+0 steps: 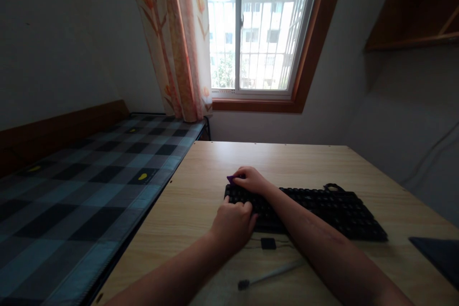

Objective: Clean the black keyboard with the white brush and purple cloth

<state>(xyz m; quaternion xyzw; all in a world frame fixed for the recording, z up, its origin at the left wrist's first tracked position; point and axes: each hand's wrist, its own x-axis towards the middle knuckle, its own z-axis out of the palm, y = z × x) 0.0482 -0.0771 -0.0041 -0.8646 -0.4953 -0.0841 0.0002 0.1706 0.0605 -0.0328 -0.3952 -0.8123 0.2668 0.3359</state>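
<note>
Clearly, the two bare hands work close together at the left end of a long black keyboard with dark keys (358, 215), which lies on a pale wooden table with visible grain (304, 162). The right hand (253, 179) is nearly closed, its thumb and fingers pinching a small purple object with a pointed corner (230, 180) at the keyboard's far left corner; what this object is made of, I cannot tell. The left hand (234, 222) lies over the near left part of the keys, with one finger stretched forward and the others bent; whether it grips the keyboard or only rests there, I cannot tell. The right forearm crosses above the keyboard and hides some of its keys. Just before its near edge there is a small black square piece (268, 243), and nearer still lies a thin greyish stick with a dark tip (272, 274), partly hidden under the right forearm.
</note>
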